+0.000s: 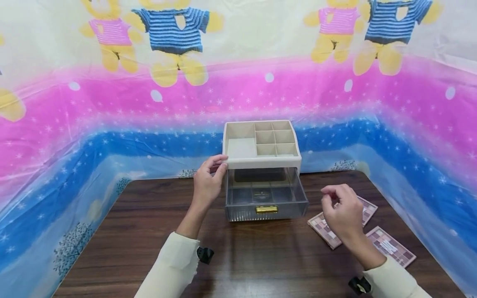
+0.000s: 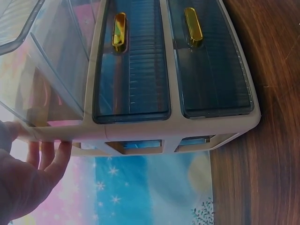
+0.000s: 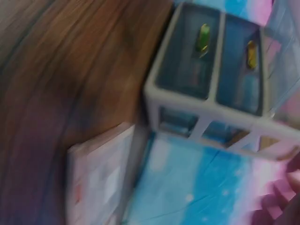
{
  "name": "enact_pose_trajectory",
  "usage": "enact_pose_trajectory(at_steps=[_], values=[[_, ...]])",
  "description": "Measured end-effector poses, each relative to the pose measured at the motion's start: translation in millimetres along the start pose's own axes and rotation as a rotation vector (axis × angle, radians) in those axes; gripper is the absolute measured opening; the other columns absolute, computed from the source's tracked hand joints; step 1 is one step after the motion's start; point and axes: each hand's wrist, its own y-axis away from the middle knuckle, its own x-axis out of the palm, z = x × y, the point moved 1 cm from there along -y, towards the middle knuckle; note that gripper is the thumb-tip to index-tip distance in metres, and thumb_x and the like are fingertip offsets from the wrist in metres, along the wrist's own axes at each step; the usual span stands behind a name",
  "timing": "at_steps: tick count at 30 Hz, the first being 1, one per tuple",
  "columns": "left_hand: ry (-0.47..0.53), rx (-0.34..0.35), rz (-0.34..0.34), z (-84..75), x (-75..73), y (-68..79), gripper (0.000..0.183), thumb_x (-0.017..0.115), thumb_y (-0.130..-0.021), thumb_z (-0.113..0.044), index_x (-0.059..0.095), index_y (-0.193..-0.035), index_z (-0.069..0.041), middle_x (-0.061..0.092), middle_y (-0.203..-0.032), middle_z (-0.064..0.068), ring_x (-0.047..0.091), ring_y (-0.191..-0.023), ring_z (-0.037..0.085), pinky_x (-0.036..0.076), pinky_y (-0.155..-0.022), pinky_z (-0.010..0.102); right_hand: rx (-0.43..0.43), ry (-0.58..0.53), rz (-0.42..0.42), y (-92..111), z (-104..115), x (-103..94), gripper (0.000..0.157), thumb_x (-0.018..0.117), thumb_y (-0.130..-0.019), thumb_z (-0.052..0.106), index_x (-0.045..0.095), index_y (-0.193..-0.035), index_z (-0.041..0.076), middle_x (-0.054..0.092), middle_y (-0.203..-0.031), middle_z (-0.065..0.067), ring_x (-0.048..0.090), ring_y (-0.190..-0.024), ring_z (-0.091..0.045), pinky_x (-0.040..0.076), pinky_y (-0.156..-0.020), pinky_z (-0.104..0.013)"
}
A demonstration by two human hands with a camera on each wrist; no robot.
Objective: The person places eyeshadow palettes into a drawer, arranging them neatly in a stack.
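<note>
While a bear-printed cloth (image 1: 246,95) hangs beyond all the fingers, a dark wooden table (image 1: 149,231) spreads below them, and the cream organizer (image 1: 262,162) stands on it between the two sets of fingers. Its clear top drawer (image 1: 242,212), slid out, juts toward the person in that same gap. The left hand (image 1: 207,184) has thumb and fingers clamped on the organizer's side edge; the right hand (image 1: 344,211) is raised, its fingers loosely bent, though I cannot tell whether the thumb touches them. One palette (image 1: 321,227) lies partly hidden by those fingers, another (image 1: 391,247) nearer the wrist, while the drawer's gold handle (image 1: 266,210) sits between both hands' fingers
</note>
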Motion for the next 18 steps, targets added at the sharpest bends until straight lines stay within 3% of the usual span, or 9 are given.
enact_pose_trajectory(at_steps=[2,6,9,13,18], values=[[0.0,-0.001,0.004,-0.6,0.0,-0.3,0.019,0.067,-0.098,-0.016,0.073,-0.116,-0.012,0.073,-0.114,0.015,0.07,-0.105,0.031,0.059,-0.093,0.045,0.099,0.093,0.159,5,-15,-1.5,0.018,0.064,-0.083,0.005,0.072,-0.098,0.0,0.067,-0.089,-0.017,0.059,-0.08,-0.027,0.046,-0.072,-0.036],[0.004,-0.005,0.005,-0.9,0.1,-1.2,0.019,0.067,-0.098,-0.015,0.073,-0.116,-0.012,0.073,-0.114,0.015,0.07,-0.105,0.031,0.059,-0.093,0.045,0.241,0.286,0.583,19,-41,0.2,0.05,0.071,-0.085,0.021,0.06,-0.123,-0.009,0.06,-0.117,-0.035,0.059,-0.103,-0.05,0.049,-0.086,-0.06],[0.005,-0.007,0.01,-0.1,0.9,-1.3,0.02,0.067,-0.098,-0.015,0.073,-0.117,-0.011,0.072,-0.114,0.015,0.07,-0.105,0.031,0.059,-0.093,0.045,0.324,0.377,0.818,30,-59,3.1,0.069,0.074,-0.087,0.034,0.051,-0.131,-0.014,0.05,-0.129,-0.044,0.053,-0.114,-0.06,0.047,-0.091,-0.068],[0.005,-0.007,0.018,1.0,2.7,-0.7,0.02,0.067,-0.098,-0.015,0.072,-0.117,-0.011,0.071,-0.114,0.017,0.07,-0.105,0.033,0.059,-0.094,0.046,0.4,0.425,0.979,42,-78,5.3,0.079,0.075,-0.087,0.045,0.049,-0.133,-0.013,0.048,-0.13,-0.045,0.05,-0.114,-0.061,0.048,-0.087,-0.07],[-0.005,-0.006,0.008,-0.4,1.6,0.0,0.02,0.066,-0.099,-0.015,0.072,-0.117,-0.011,0.072,-0.114,0.016,0.07,-0.106,0.033,0.059,-0.094,0.047,0.407,0.391,1.046,44,-83,5.7,0.09,0.078,-0.081,0.059,0.05,-0.136,-0.007,0.05,-0.131,-0.043,0.05,-0.115,-0.061,0.047,-0.083,-0.07]])
